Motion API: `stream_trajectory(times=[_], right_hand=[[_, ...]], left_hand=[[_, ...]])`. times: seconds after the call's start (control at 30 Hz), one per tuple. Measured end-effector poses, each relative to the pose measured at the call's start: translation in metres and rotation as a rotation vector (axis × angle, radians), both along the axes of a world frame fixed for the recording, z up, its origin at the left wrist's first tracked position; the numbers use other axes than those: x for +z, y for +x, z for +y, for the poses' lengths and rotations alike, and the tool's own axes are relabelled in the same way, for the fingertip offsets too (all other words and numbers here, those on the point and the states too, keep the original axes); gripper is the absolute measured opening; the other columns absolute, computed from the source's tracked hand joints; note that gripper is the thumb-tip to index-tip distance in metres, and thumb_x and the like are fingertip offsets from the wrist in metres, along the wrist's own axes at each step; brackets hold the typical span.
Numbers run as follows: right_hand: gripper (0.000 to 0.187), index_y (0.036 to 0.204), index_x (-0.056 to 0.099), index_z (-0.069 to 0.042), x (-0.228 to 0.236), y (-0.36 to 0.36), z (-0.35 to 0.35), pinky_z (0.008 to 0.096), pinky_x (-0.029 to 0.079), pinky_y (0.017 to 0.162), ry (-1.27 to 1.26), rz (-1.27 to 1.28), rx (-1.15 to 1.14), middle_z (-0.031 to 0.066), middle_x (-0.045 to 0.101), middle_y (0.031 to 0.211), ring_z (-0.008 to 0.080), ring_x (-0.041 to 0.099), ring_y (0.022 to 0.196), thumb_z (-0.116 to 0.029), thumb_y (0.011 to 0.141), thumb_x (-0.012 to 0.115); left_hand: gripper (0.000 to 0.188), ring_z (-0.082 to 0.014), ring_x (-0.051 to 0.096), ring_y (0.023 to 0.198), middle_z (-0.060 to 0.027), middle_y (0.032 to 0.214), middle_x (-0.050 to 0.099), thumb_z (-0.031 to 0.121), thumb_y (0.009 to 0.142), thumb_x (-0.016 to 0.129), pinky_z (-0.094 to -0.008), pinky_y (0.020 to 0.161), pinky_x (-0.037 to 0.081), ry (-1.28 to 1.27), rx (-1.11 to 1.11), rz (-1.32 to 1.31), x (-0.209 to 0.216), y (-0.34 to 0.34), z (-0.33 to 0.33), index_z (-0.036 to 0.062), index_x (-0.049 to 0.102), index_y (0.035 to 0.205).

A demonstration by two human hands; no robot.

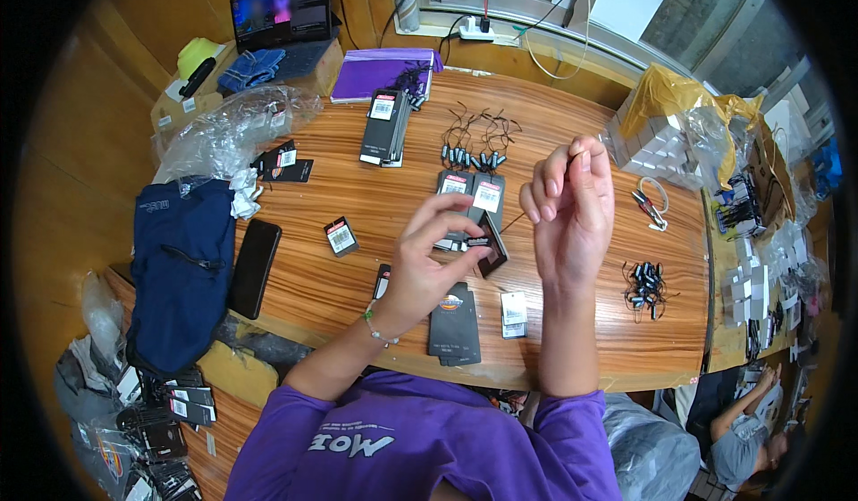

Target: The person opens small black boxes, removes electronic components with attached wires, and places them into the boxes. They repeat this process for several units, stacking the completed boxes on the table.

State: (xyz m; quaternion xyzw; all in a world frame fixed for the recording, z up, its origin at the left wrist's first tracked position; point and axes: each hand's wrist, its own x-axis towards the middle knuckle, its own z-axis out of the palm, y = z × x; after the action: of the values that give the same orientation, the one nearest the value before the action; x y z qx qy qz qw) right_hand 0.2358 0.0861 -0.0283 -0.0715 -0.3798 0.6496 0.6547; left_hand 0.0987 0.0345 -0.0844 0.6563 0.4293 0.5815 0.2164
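My left hand (427, 258) pinches a dark hang tag (493, 252) between thumb and fingers above the middle of the table. A thin black cord (512, 224) runs from near the tag toward my raised right hand (576, 204). The right thumb and fingertips are pressed together on the cord's end, which is mostly hidden. Behind the left hand lie stacks of dark tags with white labels (487, 199), and past them a row of looped cords with small barrel clips (472, 158). Closer to me lie black tags (455, 324) and a white tag (514, 310).
A tag stack (382, 128) stands near a purple folder (362, 74). At left are a phone (256, 269) and a navy bag (181, 273). Rightward lie snips (650, 210), a cord pile (647, 288) and bagged white boxes (660, 148). Another person (749, 434) sits at lower right.
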Motion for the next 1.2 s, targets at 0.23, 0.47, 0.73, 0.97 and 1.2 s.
stream_trajectory(times=[0.23,0.47,0.73,0.97,1.2], right_hand=[[0.012,0.101,0.047,-0.003,0.002,0.008,0.005,0.0207,0.040,0.058,0.092,-0.643,-0.121,0.0026,0.050,0.068,0.0080,0.047,0.062,-0.005,0.088,0.047],[0.016,0.097,0.047,-0.001,-0.010,-0.007,-0.005,0.0293,0.041,0.071,0.289,-0.963,-0.131,0.0083,0.055,0.081,0.0169,0.053,0.074,-0.002,0.082,0.051],[0.016,0.095,0.049,-0.002,-0.014,-0.012,-0.005,0.0327,0.036,0.076,0.375,-1.007,-0.167,0.0091,0.057,0.079,0.0216,0.053,0.079,-0.004,0.080,0.053],[0.016,0.094,0.049,-0.003,-0.014,-0.012,-0.004,0.0326,0.035,0.077,0.465,-1.034,-0.216,0.0091,0.058,0.074,0.0235,0.053,0.074,-0.003,0.079,0.054],[0.015,0.092,0.048,-0.003,-0.014,-0.012,-0.002,0.0330,0.035,0.076,0.513,-1.053,-0.261,0.0089,0.058,0.073,0.0242,0.053,0.072,-0.002,0.078,0.055]], left_hand=[[0.014,-0.0162,0.057,0.082,-0.0085,0.086,0.061,-0.003,0.073,0.064,-0.0255,0.072,0.045,-0.103,0.040,-0.007,0.016,-0.019,0.000,-0.0007,0.063,0.087],[0.014,-0.0123,0.058,0.074,-0.0075,0.084,0.062,0.002,0.078,0.062,-0.0235,0.066,0.046,-0.088,0.019,-0.208,0.020,-0.022,0.006,-0.0007,0.063,0.092],[0.014,-0.0074,0.057,0.075,-0.0057,0.086,0.063,-0.001,0.080,0.060,-0.0189,0.067,0.046,-0.197,-0.086,-0.482,0.018,-0.026,0.002,-0.0028,0.061,0.095],[0.014,-0.0079,0.058,0.074,-0.0062,0.085,0.063,-0.001,0.080,0.061,-0.0188,0.066,0.047,-0.222,-0.066,-0.394,0.019,-0.031,0.004,-0.0028,0.062,0.094],[0.014,-0.0073,0.057,0.072,-0.0052,0.083,0.063,-0.001,0.079,0.061,-0.0187,0.064,0.047,-0.234,-0.099,-0.476,0.021,-0.030,0.002,-0.0027,0.062,0.093]])
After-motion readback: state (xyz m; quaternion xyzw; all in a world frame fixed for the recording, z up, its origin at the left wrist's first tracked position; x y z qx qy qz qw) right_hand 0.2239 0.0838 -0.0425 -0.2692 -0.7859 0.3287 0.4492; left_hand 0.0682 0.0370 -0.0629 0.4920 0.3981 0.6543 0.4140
